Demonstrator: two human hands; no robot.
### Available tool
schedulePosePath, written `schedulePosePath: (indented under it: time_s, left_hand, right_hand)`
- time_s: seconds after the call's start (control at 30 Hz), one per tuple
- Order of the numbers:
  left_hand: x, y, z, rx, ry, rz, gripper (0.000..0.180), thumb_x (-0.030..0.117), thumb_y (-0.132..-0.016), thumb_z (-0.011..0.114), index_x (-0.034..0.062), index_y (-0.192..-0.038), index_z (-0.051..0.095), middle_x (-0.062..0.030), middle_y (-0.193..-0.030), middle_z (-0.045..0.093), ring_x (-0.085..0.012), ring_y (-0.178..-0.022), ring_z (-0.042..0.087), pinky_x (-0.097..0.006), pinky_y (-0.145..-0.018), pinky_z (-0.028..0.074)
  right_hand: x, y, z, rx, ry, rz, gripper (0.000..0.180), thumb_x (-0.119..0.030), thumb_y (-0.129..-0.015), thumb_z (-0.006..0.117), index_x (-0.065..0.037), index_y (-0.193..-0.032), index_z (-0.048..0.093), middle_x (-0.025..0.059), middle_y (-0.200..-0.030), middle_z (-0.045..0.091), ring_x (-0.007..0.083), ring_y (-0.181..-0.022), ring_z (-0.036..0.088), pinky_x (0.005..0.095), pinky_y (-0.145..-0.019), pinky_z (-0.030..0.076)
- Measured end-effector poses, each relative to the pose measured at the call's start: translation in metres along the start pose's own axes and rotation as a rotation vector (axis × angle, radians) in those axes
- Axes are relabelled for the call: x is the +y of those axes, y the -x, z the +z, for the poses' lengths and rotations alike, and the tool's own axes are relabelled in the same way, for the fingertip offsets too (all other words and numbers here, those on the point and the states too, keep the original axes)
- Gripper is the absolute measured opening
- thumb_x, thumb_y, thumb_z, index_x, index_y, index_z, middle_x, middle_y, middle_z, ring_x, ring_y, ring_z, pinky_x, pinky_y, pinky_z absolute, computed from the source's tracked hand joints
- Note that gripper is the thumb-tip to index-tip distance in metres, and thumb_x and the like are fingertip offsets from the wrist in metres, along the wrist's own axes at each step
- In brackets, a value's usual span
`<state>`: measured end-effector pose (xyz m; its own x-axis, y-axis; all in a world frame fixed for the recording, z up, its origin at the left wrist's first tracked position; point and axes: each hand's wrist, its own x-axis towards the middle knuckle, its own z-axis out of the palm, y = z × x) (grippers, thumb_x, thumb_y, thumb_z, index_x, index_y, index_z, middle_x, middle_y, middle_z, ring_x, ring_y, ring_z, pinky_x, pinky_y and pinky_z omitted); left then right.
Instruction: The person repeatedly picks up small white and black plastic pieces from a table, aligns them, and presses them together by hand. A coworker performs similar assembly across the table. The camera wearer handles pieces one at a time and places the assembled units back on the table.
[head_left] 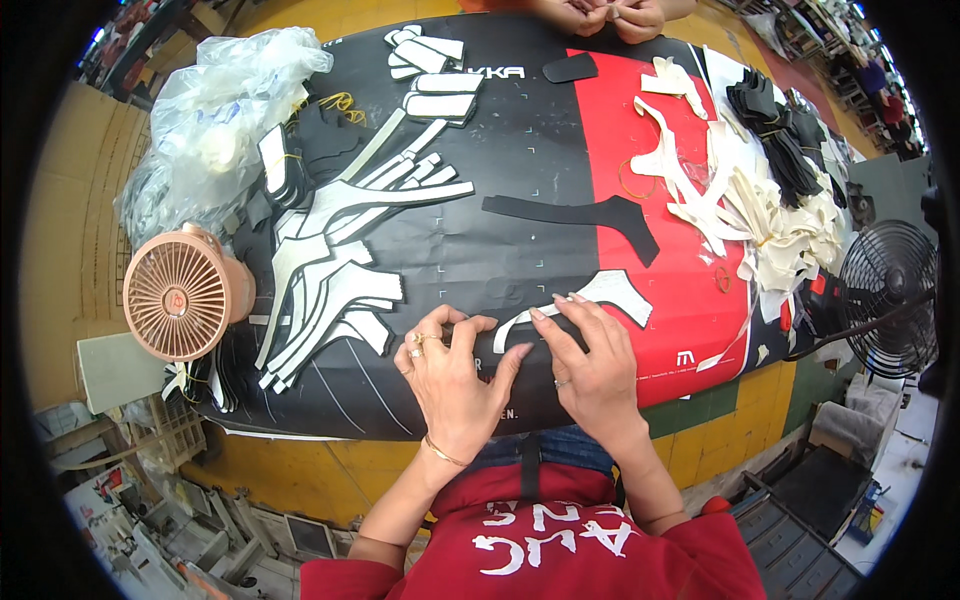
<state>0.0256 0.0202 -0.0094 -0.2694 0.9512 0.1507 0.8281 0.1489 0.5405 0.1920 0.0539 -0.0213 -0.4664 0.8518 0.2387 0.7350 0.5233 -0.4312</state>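
Note:
A white cut fabric piece (622,292), wide at its right end and tapering to a narrow curved strip, lies on the table in front of me. My right hand (592,362) has its thumb and fingertips together on the strip, where it meets the wide end. To the left of the strip's tip, my left hand (450,385) holds nothing, with fingers bent and thumb apart from them. Farther away, a similarly shaped black piece (590,212) lies flat across the black and red parts of the cover.
Layered white pieces with dark edges (335,285) spread at left, beside a pink fan (178,296) and plastic bags (225,120). Cream pieces (775,215) are heaped at right near a black fan (888,290). Another person's hands (615,15) appear at the far edge.

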Motion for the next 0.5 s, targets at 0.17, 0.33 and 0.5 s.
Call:
schedulePosePath:
  time_s: [0.17,0.33,0.5]
  left_hand:
    - [-0.005,-0.003,0.000,0.031,0.032,0.010,0.016,0.026,-0.085,0.078,0.0141,-0.093,0.073,-0.0029,-0.103,0.056,-0.0232,-0.099,0.053,-0.040,-0.093,0.031]
    - [-0.006,-0.008,0.000,0.084,-0.007,-0.012,0.014,0.028,-0.086,0.077,0.0146,-0.086,0.073,-0.0015,-0.097,0.057,-0.0223,-0.097,0.053,-0.039,-0.092,0.030]
    - [-0.009,-0.016,0.002,0.118,-0.045,-0.063,0.021,0.029,-0.082,0.081,0.0104,-0.079,0.072,-0.0027,-0.093,0.056,-0.0222,-0.094,0.054,-0.038,-0.089,0.031]
  right_hand:
    - [-0.008,0.001,0.002,-0.043,0.065,0.019,0.057,-0.004,-0.081,0.065,-0.018,-0.137,0.062,0.0138,-0.131,0.059,0.0310,-0.127,0.055,0.0476,-0.105,0.044]
    - [-0.009,0.001,0.004,-0.052,0.123,0.010,0.056,-0.005,-0.083,0.064,-0.019,-0.137,0.061,0.0127,-0.132,0.058,0.0296,-0.128,0.054,0.0471,-0.106,0.043]
    - [-0.012,0.002,0.005,-0.072,0.171,0.018,0.055,-0.006,-0.085,0.062,-0.020,-0.139,0.060,0.0115,-0.133,0.058,0.0286,-0.129,0.053,0.0473,-0.108,0.041]
